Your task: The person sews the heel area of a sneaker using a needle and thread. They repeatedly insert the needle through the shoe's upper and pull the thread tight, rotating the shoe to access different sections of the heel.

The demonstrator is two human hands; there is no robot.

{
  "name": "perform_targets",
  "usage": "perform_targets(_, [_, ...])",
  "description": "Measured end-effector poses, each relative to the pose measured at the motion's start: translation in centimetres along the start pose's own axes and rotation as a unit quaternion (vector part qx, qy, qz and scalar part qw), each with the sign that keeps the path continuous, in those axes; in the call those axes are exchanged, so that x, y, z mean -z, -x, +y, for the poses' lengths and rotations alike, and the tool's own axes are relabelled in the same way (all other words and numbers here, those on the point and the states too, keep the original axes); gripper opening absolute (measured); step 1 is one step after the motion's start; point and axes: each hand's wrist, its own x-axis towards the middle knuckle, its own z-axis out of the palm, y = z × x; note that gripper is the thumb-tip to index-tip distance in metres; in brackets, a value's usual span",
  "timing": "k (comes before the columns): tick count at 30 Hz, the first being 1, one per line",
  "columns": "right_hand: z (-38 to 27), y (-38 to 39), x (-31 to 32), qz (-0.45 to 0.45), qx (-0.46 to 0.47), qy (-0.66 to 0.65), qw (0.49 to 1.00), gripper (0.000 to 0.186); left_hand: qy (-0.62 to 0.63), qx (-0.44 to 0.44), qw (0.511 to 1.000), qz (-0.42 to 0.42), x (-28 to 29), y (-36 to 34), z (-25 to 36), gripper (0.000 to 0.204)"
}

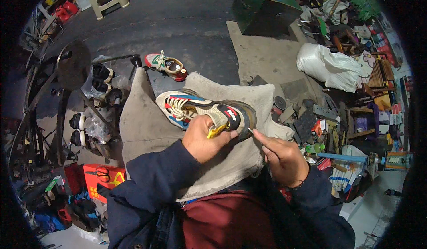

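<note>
A multicoloured sneaker [177, 109] with cream laces and a dark heel patch lies on its side across a grey cloth [147, 120] over my lap. Its toe points left and its heel right. My left hand [202, 137] grips the shoe at the ankle opening, thumb along the heel and a bit of yellow lining by the fingers. My right hand [282, 157] is closed at the heel's sole edge, index finger stretched along a thin, light-tipped tool [250, 130] that touches the sole there. Most of that tool is hidden in the hand.
A red and green sneaker [167, 66] stands on the dark floor beyond the cloth. Shoes in plastic [95, 129] and a metal stand [73, 66] are at left, above a red box [103, 180]. A green chest [264, 8], a white sack [329, 66] and cluttered tools lie right.
</note>
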Motion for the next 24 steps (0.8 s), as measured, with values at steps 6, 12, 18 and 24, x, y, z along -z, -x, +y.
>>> perform_targets(6, [-1.3,-1.9,2.5,-0.095,-0.019,0.075,0.992,0.050,-0.078,-0.027,0.996,-0.013,-0.8,0.8,-0.2,0.025])
perform_targets(12, [-1.7,-5.1,3.9,-0.172,-0.077,0.038,0.981,0.050,-0.049,-0.105,0.992,0.044,-0.8,0.4,-1.2,0.015])
perform_targets(18, [-2.6,-7.7,3.4,-0.213,-0.077,0.074,0.971,0.063,-0.072,-0.098,0.992,0.037,0.8,0.4,-1.8,0.033])
perform_targets(24, [-2.6,-8.3,2.1,-0.213,-0.113,0.068,0.968,0.050,-0.077,-0.082,0.993,0.022,1.7,0.0,-2.5,0.032])
